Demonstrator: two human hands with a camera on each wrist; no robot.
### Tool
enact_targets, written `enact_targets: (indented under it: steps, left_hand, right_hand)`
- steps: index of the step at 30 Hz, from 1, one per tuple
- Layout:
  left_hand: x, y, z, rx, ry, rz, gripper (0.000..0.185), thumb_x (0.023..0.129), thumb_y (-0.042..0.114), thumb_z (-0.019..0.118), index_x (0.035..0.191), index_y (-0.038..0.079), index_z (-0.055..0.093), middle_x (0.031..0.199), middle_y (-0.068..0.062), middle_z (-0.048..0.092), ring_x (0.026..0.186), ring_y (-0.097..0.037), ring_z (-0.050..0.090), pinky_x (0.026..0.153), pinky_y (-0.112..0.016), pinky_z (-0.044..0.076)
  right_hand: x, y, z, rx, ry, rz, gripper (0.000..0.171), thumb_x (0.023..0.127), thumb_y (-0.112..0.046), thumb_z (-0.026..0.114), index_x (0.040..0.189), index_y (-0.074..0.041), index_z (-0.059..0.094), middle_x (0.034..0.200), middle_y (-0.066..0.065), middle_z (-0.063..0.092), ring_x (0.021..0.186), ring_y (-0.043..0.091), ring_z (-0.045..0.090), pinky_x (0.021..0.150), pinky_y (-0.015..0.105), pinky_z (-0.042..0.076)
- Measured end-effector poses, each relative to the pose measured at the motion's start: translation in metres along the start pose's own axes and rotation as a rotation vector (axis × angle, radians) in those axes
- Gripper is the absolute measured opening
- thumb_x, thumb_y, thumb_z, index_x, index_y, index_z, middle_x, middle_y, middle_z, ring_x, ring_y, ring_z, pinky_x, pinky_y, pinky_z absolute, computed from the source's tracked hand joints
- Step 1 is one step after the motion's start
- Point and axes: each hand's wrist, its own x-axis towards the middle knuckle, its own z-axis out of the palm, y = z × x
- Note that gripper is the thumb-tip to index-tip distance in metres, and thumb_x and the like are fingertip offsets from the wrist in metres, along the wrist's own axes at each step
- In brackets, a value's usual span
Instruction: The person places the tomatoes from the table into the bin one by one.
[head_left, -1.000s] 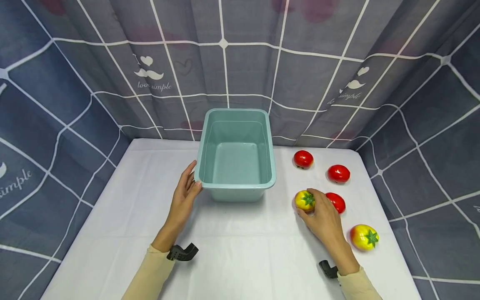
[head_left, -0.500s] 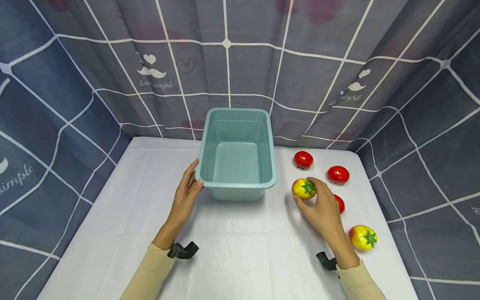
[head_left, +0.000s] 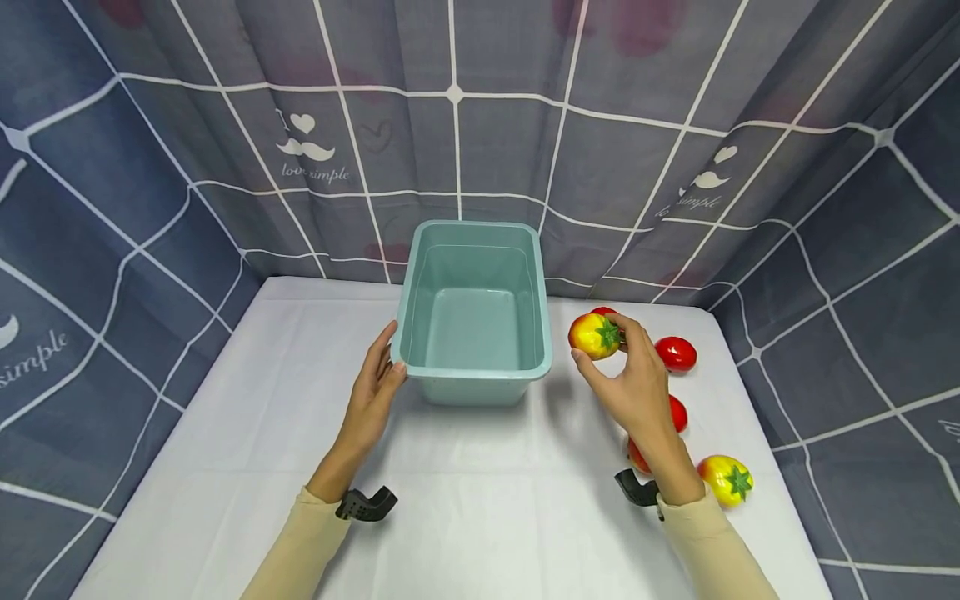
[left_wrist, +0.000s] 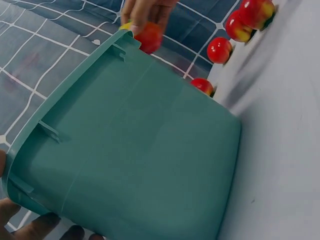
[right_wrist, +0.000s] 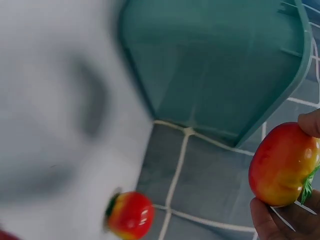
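In the head view my right hand (head_left: 637, 383) pinches a yellow-and-red tomato (head_left: 591, 337) with a green star-shaped calyx, thumb below and fingers at its far side. The tomato is raised above the white table, right of a pale green plastic tub (head_left: 472, 388). The right wrist view shows this tomato (right_wrist: 280, 165) between thumb and fingertips. My left hand (head_left: 367, 400) holds the tub's near left corner, thumb at the rim; its fingers (left_wrist: 37, 227) show along the tub's edge in the left wrist view. Nothing lies inside the tub.
Right of the tub, several more tomatoes lie on the white table (head_left: 480, 517): a red one (head_left: 676, 354), another red one (head_left: 678, 413) partly behind my right arm, and a yellow one (head_left: 725, 479) nearer the front. A grey checked curtain (head_left: 495, 142) encloses the back and sides.
My right hand has lifted the yellow-and-red tomato off the table and carried it away from me and slightly left. A red tomato beneath the right wrist has come into view. The left hand stays put.
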Motion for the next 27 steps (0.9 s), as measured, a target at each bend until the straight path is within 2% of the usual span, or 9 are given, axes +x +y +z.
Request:
enact_targets:
  steps: [5, 11, 14, 21, 27]
  left_hand:
    - [0.0, -0.002, -0.003, 0.017, 0.002, 0.011, 0.06, 0.117, 0.02, 0.045, 0.173, 0.028, 0.023, 0.177, -0.011, 0.032, 0.161, -0.038, 0.036, 0.113, -0.009, 0.043]
    - [-0.001, -0.004, -0.002, 0.013, 0.0, 0.019, 0.061, 0.117, 0.019, 0.046, 0.173, 0.026, 0.024, 0.179, -0.007, 0.027, 0.163, -0.036, 0.032, 0.115, -0.008, 0.041]
    - [-0.001, -0.005, -0.001, 0.006, -0.003, 0.025, 0.061, 0.116, 0.018, 0.047, 0.173, 0.027, 0.024, 0.179, -0.007, 0.027, 0.163, -0.036, 0.032, 0.117, -0.009, 0.039]
    - [-0.001, -0.006, 0.0, 0.024, 0.004, 0.022, 0.061, 0.117, 0.019, 0.046, 0.173, 0.029, 0.025, 0.18, -0.002, 0.025, 0.166, -0.03, 0.028, 0.122, -0.007, 0.03]
    - [0.0, -0.004, -0.001, 0.024, 0.004, 0.028, 0.061, 0.117, 0.019, 0.046, 0.173, 0.029, 0.024, 0.179, -0.002, 0.026, 0.165, -0.03, 0.029, 0.122, -0.008, 0.032]
  right_hand:
    - [0.018, -0.018, 0.005, 0.036, -0.027, -0.028, 0.066, 0.089, -0.038, 0.088, 0.144, -0.014, 0.061, 0.135, 0.007, 0.069, 0.11, 0.026, 0.065, 0.092, 0.04, 0.054]
    - [0.039, -0.036, 0.012, 0.046, -0.073, -0.06, 0.066, 0.089, -0.038, 0.087, 0.144, -0.012, 0.06, 0.134, 0.009, 0.068, 0.106, 0.029, 0.065, 0.088, 0.045, 0.054]
    - [0.047, -0.043, 0.018, 0.06, -0.11, -0.068, 0.065, 0.09, -0.039, 0.086, 0.144, -0.013, 0.06, 0.131, 0.009, 0.069, 0.104, 0.028, 0.065, 0.087, 0.044, 0.052]
    - [0.06, -0.058, 0.035, 0.117, -0.237, -0.106, 0.067, 0.09, -0.036, 0.087, 0.145, -0.012, 0.058, 0.134, 0.01, 0.068, 0.112, 0.029, 0.066, 0.097, 0.048, 0.056]
    - [0.07, -0.069, 0.052, 0.075, -0.35, -0.16, 0.068, 0.089, -0.039, 0.088, 0.145, -0.015, 0.058, 0.139, 0.006, 0.067, 0.118, 0.029, 0.065, 0.102, 0.05, 0.058]
